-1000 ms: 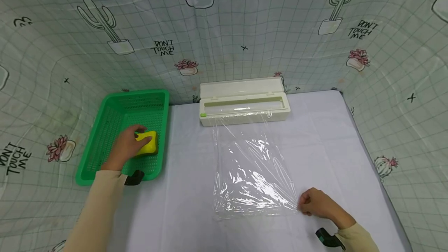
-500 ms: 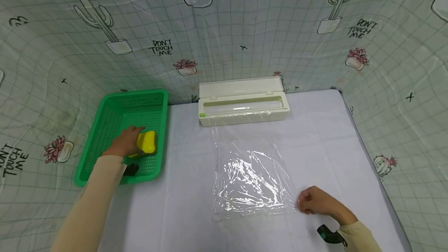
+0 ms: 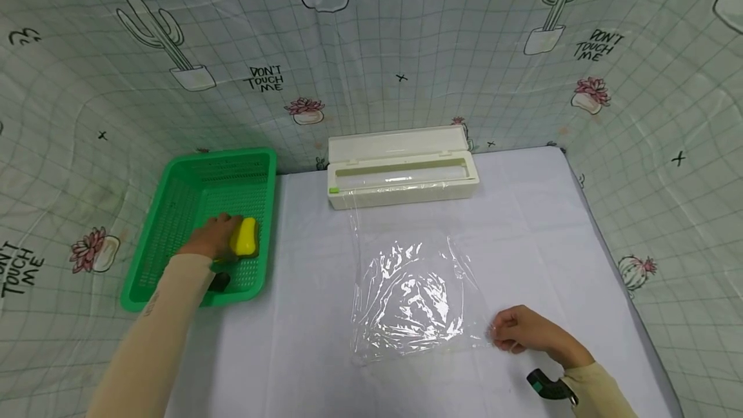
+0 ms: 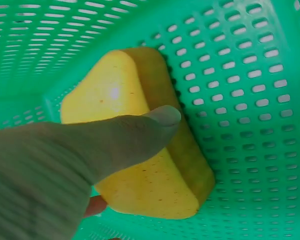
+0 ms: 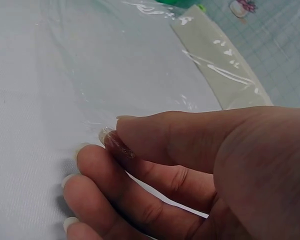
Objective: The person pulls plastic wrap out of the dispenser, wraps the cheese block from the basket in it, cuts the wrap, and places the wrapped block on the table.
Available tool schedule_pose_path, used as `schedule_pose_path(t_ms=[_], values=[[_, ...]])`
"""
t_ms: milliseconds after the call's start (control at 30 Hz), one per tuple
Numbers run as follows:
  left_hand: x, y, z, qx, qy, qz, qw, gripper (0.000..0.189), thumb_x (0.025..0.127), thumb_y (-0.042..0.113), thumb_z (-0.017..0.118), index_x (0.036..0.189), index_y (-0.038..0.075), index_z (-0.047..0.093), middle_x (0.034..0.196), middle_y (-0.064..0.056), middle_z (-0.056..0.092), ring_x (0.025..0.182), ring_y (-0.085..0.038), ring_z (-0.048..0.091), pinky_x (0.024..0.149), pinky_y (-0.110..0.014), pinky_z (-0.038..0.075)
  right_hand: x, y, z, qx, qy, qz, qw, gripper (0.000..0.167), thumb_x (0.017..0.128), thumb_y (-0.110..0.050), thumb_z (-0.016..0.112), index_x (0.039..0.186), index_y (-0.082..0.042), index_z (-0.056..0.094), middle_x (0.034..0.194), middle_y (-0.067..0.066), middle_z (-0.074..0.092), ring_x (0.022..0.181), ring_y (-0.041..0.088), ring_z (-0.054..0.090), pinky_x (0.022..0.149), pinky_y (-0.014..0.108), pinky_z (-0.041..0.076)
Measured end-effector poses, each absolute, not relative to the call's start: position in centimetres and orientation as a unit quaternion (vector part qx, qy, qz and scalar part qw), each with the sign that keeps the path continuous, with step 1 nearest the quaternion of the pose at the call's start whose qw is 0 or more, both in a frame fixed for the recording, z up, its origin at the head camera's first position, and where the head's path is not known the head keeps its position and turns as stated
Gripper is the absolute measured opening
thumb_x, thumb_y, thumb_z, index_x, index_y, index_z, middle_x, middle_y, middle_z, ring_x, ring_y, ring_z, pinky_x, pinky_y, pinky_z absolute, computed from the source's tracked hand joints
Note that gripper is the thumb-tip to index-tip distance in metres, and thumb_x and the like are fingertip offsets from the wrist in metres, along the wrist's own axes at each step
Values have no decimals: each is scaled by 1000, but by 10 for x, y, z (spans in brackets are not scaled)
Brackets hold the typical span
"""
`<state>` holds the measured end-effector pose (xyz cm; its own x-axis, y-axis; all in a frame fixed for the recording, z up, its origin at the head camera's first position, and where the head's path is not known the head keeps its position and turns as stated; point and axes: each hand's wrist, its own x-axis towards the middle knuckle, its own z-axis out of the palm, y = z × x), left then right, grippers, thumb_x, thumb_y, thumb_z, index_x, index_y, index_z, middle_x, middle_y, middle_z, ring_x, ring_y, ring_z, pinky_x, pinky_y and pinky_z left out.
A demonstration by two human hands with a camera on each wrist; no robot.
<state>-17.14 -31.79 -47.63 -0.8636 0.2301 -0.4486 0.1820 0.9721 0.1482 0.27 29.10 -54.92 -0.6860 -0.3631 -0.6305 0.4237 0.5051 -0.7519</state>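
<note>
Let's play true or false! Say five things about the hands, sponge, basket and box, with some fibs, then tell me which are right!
1. The yellow sponge is inside the green basket. True.
2. The right hand pinches the clear film. True.
3. The right hand also holds the sponge. False: the left hand does.
4. The pale box has its lid open. True.
5. The basket is right of the box. False: it's left.
</note>
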Motion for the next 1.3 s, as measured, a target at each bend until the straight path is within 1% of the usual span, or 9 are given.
schedule_pose_path(t_ms=[167, 400, 500, 600, 767, 900, 1033, 1200, 1300], values=[[-171, -322, -488, 126, 969, 11, 214, 78, 83, 8, 85, 147, -12, 44, 135, -39, 53, 121, -55, 50, 93, -69, 50, 3, 290, -548, 19, 768, -501, 398, 11, 98, -2, 64, 90, 4, 66, 79, 2, 70, 73, 15, 65, 64, 30, 54], [-169, -328, -492, 129, 976, 10, 174, 77, 84, 20, 86, 141, -14, 49, 130, -39, 56, 116, -54, 53, 92, -66, 52, 3, 288, -550, 13, 770, -500, 395, 10, 98, -2, 64, 90, 5, 66, 78, 2, 69, 72, 15, 63, 63, 29, 53], [-168, -329, -486, 113, 978, 40, 169, 76, 87, 19, 84, 142, -16, 45, 129, -40, 54, 112, -53, 54, 89, -66, 53, 3, 287, -551, 19, 774, -495, 394, 10, 98, -2, 65, 90, 3, 67, 77, 1, 69, 72, 15, 64, 63, 30, 54], [-168, -328, -476, 97, 981, 77, 153, 73, 90, 16, 81, 143, -16, 42, 126, -40, 51, 103, -51, 57, 83, -65, 55, 4, 286, -550, 22, 774, -494, 395, 10, 98, -2, 65, 89, 3, 67, 77, 1, 69, 72, 15, 64, 63, 30, 53], [-166, -321, -452, 91, 987, 105, 83, 74, 88, 15, 82, 144, -14, 43, 120, -38, 53, 96, -50, 59, 78, -66, 55, 4, 286, -549, 18, 771, -500, 393, 11, 98, -2, 65, 89, 4, 66, 77, 1, 70, 72, 15, 64, 62, 30, 53], [-161, -303, -432, 100, 986, 129, 32, 75, 85, 16, 84, 145, -10, 47, 121, -36, 56, 98, -49, 58, 81, -66, 53, 4, 288, -550, 18, 774, -497, 392, 11, 98, -3, 65, 89, 4, 67, 78, 1, 70, 72, 15, 65, 63, 30, 54], [-154, -275, -417, 120, 982, 145, 8, 75, 84, 19, 84, 145, -8, 50, 121, -34, 57, 98, -47, 57, 82, -64, 52, 5, 289, -550, 18, 775, -496, 392, 11, 98, -3, 65, 89, 4, 67, 77, 0, 70, 72, 14, 65, 62, 30, 54], [-145, -237, -410, 135, 980, 147, 6, 77, 85, 24, 85, 147, -6, 51, 121, -30, 58, 98, -44, 58, 82, -61, 53, 5, 288, -550, 18, 774, -497, 391, 12, 99, -3, 65, 88, 4, 66, 77, 1, 69, 71, 14, 64, 61, 29, 53], [-142, -213, -413, 141, 980, 138, 10, 80, 84, 28, 88, 148, -4, 52, 122, -27, 58, 101, -42, 57, 85, -58, 52, 5, 288, -550, 18, 774, -497, 391, 13, 99, -3, 64, 88, 4, 66, 77, 1, 69, 71, 14, 64, 62, 29, 53]])
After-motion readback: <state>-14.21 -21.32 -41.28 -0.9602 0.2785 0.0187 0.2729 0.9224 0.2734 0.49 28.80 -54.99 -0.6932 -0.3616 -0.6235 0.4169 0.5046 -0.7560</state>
